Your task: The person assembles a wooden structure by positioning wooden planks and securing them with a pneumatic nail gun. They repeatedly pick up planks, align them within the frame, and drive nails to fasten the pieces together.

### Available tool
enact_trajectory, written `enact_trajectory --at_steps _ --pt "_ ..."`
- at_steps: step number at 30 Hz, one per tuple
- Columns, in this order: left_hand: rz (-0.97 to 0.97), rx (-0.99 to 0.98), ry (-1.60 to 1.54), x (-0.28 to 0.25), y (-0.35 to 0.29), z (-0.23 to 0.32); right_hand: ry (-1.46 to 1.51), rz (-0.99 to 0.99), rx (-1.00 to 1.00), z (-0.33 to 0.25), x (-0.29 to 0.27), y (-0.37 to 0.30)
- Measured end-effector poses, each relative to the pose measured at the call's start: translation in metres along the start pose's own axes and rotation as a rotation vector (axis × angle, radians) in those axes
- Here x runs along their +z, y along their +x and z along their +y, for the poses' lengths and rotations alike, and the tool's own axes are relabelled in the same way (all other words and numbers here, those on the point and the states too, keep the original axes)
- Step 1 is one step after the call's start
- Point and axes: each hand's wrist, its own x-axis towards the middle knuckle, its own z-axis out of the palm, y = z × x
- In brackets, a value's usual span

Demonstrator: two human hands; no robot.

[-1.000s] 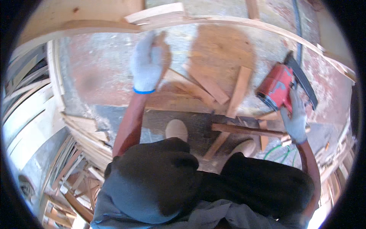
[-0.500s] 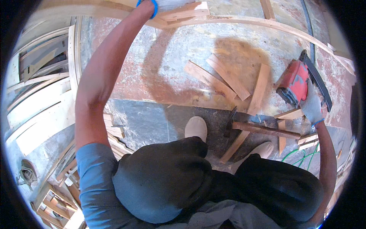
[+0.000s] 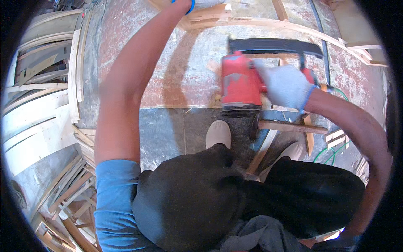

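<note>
My right hand (image 3: 287, 86), in a white knit glove with a blue cuff, is closed round the grip of a red and black nail gun (image 3: 241, 80). The gun is blurred by motion; its long black magazine (image 3: 273, 45) lies on the far side. My left hand (image 3: 205, 3), gloved alike, rests at the top edge against a short wooden block (image 3: 210, 13) beside a long curved-looking timber strip (image 3: 285, 26). Its fingers are mostly cut off by the picture's edge. A hammer (image 3: 294, 126) with a wooden handle lies near my feet, partly behind the gun.
Wood offcuts lie around the hammer, including a slat (image 3: 262, 151) between my shoes (image 3: 218, 133). A green hose (image 3: 331, 155) coils at the right. Pale timber frames (image 3: 37, 122) and stacked strips (image 3: 69, 185) fill the left side.
My right hand has swung the nail gun leftward from the far right to above the loose offcuts, covering most of them. My left hand stays by the wooden block.
</note>
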Motion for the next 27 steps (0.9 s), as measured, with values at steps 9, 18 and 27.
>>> enact_trajectory --at_steps 9,18,27 --pt "0.044 0.072 -0.016 -0.002 -0.009 0.002 -0.028 0.331 -0.235 -0.04 0.056 0.104" --pt "0.106 0.047 -0.034 0.003 -0.013 -0.002 -0.067 0.43 -0.217 -0.046 0.067 0.141" --pt "0.156 0.047 0.032 0.012 0.001 -0.018 -0.208 0.394 -0.113 -0.054 0.058 0.151"
